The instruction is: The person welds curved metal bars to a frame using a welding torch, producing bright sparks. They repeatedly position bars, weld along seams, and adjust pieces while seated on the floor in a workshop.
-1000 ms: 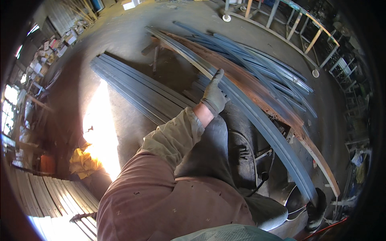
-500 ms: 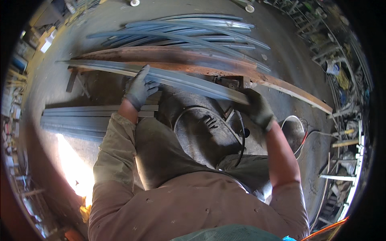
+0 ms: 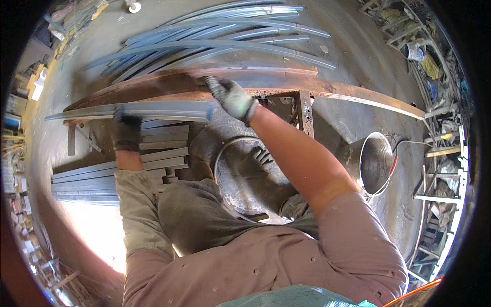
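The person's gloved left hand [image 3: 127, 130] wraps around a grey metal channel [image 3: 169, 110] along the near edge of a long rusty beam [image 3: 276, 79]; from here I can't tell whether the two touch. The gloved right hand [image 3: 232, 100] is over the beam, just beside the channel's right end, fingers stretched out. Bluish steel profiles [image 3: 225, 44] lie crisscrossed beyond the beam. On its near side, grey lengths [image 3: 92, 181] are stacked to the left, and a metal bucket [image 3: 353, 153] sits to the right.
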The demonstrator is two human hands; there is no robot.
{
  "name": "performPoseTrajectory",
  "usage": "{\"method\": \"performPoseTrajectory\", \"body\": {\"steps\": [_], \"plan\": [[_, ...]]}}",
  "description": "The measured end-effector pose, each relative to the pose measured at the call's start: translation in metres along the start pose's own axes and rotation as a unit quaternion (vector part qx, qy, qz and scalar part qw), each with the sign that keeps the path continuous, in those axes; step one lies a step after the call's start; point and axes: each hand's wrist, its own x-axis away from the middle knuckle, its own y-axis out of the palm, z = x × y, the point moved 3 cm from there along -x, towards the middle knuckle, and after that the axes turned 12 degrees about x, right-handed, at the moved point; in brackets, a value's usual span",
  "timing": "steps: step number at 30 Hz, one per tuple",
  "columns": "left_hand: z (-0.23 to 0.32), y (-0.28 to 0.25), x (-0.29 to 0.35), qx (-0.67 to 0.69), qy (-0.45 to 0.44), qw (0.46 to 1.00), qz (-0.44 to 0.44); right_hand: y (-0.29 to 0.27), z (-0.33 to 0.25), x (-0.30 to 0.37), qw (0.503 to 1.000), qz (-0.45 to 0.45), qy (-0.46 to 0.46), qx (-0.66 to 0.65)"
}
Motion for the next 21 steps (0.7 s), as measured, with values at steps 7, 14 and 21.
{"method": "performPoseTrajectory", "body": {"steps": [7, 14, 21], "plan": [[0.012, -0.003, -0.040, -0.032, -0.075, 0.997, 0.003, -0.021, 0.007, -0.001, 0.775, -0.103, -0.110, 0.614], [-0.005, 0.008, -0.046, -0.184, -0.113, 0.976, -0.007, -0.307, 0.030, 0.145, 0.745, -0.009, 0.112, 0.658], [-0.031, 0.068, -0.047, -0.395, -0.226, 0.887, 0.082, -0.485, -0.003, 0.395, 0.774, 0.235, 0.288, 0.513]]}}
